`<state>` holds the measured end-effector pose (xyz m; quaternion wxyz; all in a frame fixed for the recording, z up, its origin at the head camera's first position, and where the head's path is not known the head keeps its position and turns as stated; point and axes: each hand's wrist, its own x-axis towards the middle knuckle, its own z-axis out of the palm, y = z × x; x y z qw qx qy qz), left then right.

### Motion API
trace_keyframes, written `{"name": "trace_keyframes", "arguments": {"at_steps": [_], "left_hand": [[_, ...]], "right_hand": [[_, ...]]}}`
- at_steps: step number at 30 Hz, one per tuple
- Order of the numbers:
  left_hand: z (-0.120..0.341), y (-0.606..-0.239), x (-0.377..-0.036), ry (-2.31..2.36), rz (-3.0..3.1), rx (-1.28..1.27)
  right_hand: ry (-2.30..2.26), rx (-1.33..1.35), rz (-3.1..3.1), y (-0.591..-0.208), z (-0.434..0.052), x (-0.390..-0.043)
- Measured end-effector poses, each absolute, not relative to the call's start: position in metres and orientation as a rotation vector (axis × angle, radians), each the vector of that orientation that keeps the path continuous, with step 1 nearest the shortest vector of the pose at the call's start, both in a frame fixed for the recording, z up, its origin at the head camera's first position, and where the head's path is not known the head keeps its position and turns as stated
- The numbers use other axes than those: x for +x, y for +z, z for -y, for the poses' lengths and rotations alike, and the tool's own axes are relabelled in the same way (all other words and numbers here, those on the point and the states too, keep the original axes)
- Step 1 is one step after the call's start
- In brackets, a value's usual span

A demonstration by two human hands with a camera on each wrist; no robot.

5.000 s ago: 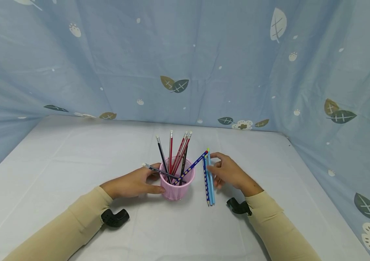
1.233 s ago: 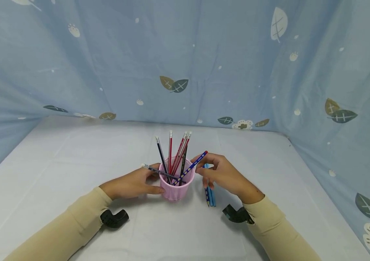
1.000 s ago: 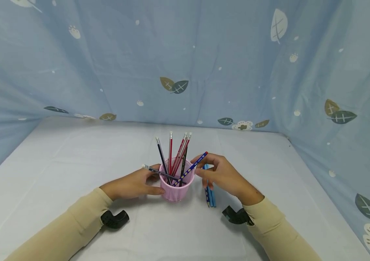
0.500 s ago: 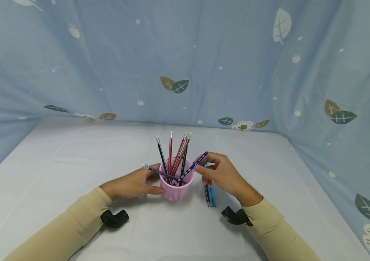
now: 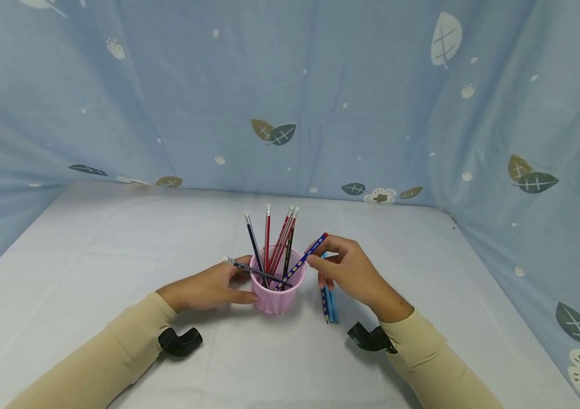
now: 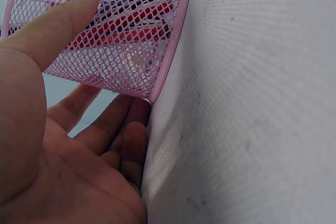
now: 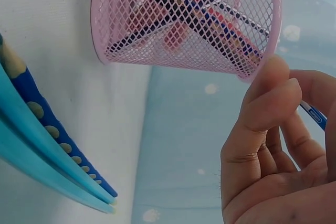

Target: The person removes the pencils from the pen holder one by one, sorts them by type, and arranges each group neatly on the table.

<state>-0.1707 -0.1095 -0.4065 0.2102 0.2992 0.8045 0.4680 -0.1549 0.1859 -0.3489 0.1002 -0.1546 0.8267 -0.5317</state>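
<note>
My left hand (image 5: pixel 208 288) steadies the cup (image 5: pixel 276 289), fingers curled around it; my right hand (image 5: pixel 347 270) pinches the dotted pencil (image 5: pixel 304 260), best slid in tip-first.

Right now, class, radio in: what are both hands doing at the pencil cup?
Left hand steadies pink mesh cup. Right hand pinches dotted blue pencil, tip inside the cup. Loose pencils on table beside it, nothing blocking.

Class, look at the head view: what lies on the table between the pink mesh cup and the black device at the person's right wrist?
In the head view, blue pencils lie side by side on the white table, between the pink mesh cup and the black device.
</note>
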Motion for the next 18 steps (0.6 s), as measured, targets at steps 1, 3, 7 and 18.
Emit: {"name": "trace_keyframes", "arguments": {"at_steps": [1, 3, 7, 18], "left_hand": [[0.109, -0.406, -0.171, 1.301, -2.239, 0.832], [0.109, -0.406, -0.171, 1.302, -2.239, 0.827], [0.109, -0.406, -0.171, 1.302, -2.242, 0.824], [0.11, -0.407, -0.171, 1.3, -2.241, 0.837]], "right_hand": [[-1.579, -0.461, -2.445, -0.348, -0.186, -0.155], [-1.595, -0.466, -2.444, -0.347, -0.186, -0.155], [-1.622, -0.477, -2.452, -0.344, -0.187, -0.154], [-1.754, -0.45, -2.539, -0.331, -0.192, -0.149]]}}
